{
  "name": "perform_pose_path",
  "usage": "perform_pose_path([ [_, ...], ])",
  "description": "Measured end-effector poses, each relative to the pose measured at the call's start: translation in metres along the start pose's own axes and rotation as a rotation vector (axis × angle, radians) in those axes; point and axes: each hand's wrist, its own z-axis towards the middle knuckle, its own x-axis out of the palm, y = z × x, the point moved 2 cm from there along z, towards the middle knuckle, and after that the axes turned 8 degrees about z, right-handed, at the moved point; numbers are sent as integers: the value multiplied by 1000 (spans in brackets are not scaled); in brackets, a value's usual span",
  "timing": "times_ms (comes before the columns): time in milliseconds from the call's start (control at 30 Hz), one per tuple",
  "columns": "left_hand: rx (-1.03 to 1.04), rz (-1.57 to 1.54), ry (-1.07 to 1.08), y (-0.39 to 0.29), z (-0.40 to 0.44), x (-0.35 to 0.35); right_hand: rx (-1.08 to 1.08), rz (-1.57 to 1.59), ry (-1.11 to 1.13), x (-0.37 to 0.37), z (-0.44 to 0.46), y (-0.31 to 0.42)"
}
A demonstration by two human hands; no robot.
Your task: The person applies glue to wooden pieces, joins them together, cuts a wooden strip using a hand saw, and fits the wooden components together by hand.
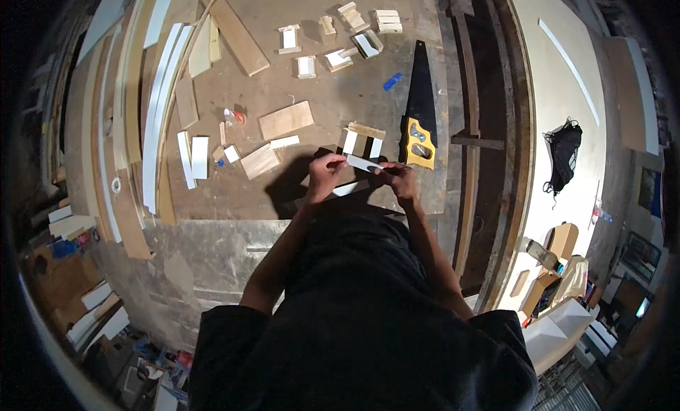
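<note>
Between both hands, a short white-faced strip of wood (363, 163) is held level above the table. My left hand (326, 174) pinches its left end, and my right hand (399, 179) pinches its right end. Just beyond the strip lies a small wooden frame (365, 130) with white-faced side pieces, partly hidden by the strip. Another white piece (346, 189) lies nearer my body, between my wrists. A handsaw (420, 99) with a yellow handle rests to the right of the frame.
Several small wooden assemblies (306, 67) stand at the far side of the table. Loose boards (286, 120) and a small glue bottle (234, 116) lie to the left, with long white strips (164, 121) beyond. A black garment (564, 156) lies on the right-hand panel (559, 92).
</note>
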Motion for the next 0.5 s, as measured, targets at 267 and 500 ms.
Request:
perform_pose_path([
  [267, -79, 123, -194, 6, 7, 0, -43, -42, -112, 4, 9, 2],
  [500, -112, 110, -89, 11, 6, 4, -43, -151, -147, 5, 12, -3],
])
